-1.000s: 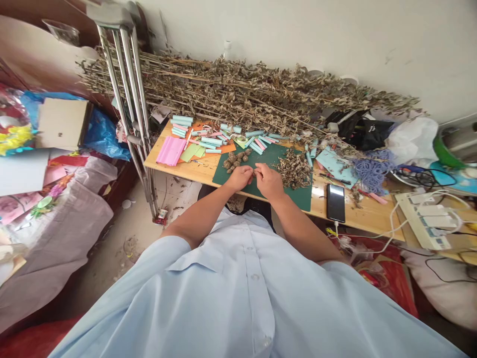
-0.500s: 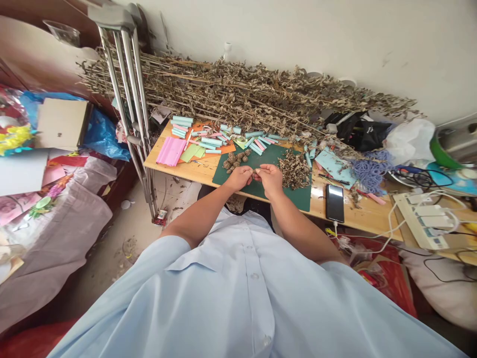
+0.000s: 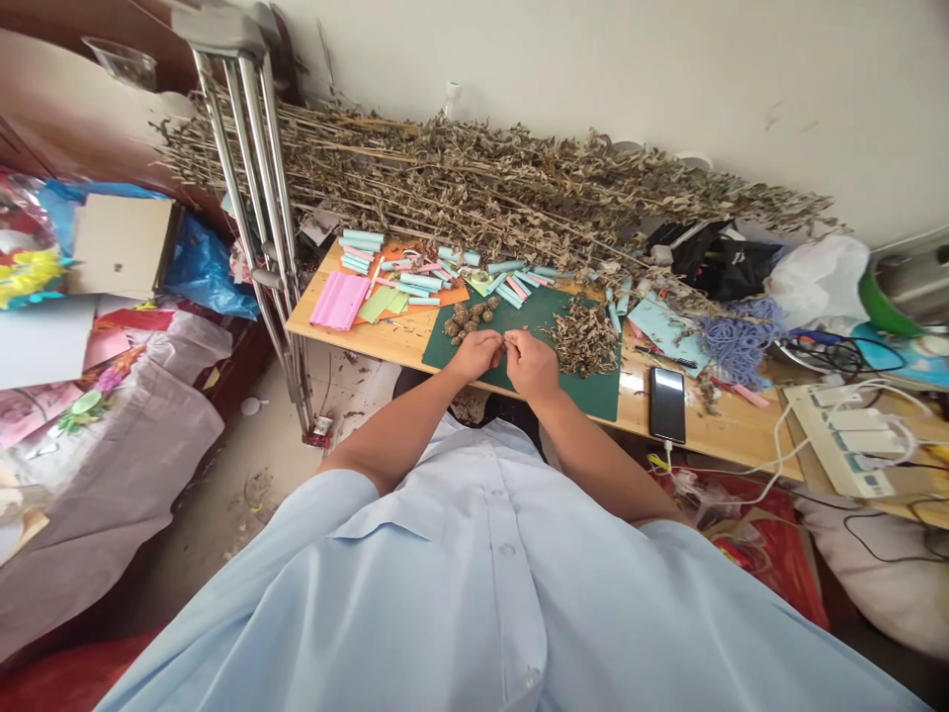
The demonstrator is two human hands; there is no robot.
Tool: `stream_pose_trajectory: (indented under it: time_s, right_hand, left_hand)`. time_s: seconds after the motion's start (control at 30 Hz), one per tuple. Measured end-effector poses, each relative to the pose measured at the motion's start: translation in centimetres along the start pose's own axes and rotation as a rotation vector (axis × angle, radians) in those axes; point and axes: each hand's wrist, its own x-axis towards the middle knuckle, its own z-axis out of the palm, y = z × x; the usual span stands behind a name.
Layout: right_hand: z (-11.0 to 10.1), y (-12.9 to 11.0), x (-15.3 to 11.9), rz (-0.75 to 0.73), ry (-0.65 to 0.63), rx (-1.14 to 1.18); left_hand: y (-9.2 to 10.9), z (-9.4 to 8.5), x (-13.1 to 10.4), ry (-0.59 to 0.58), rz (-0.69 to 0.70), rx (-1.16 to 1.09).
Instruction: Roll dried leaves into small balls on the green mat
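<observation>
Over the near edge of a dark green mat (image 3: 597,396), my left hand (image 3: 478,356) and my right hand (image 3: 532,364) meet fingertip to fingertip. Both are closed, and whatever sits between the fingers is covered by them. Several brown balls of rolled dried leaf (image 3: 467,318) lie on the mat just beyond my left hand. To the right of my right hand is a loose heap of crumbled dried leaves (image 3: 585,338). Behind the mat lie several light-blue and pink paper rolls (image 3: 511,292).
Long bundles of dried plant stalks (image 3: 460,183) fill the back of the table along the wall. Metal crutches (image 3: 259,178) lean at the left. A phone (image 3: 667,403) on a cable, blue yarn (image 3: 737,341) and a power strip (image 3: 841,435) are at the right.
My right hand has turned, its knuckles now facing up more, and its fingers have curled in against my left hand. The left hand has barely moved.
</observation>
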Motion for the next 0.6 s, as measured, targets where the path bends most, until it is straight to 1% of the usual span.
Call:
stream_pose_trajectory:
  time_s: [0.13,0.23,0.3,0.37,0.5,0.53,0.6]
  right_hand:
    - [0.1,0.1,-0.1,-0.016,0.001,0.003]
    - [0.1,0.2,-0.1,-0.011,-0.014,0.041]
    - [0.3,0.2,-0.2,0.018,-0.015,0.141]
    - [0.6,0.4,-0.2,0.121,0.000,0.319]
    - [1.7,1.1,0.0,0.464,0.010,0.751]
    - [1.9,1.2,0.0,0.531,0.007,0.839]
    - [2.0,1.3,0.1,0.618,0.005,0.967]
  left_hand:
    - [0.0,0.0,-0.1,-0.018,-0.044,-0.105]
    - [0.0,0.0,0.0,-0.018,-0.037,-0.073]
    - [-0.1,0.0,0.0,-0.012,-0.026,-0.052]
    - [-0.2,0.0,0.1,0.005,-0.024,-0.054]
    - [-0.3,0.0,0.2,0.017,-0.051,-0.086]
    - [-0.4,0.1,0.2,0.017,-0.059,-0.096]
    - [-0.4,0.1,0.3,0.020,-0.071,-0.105]
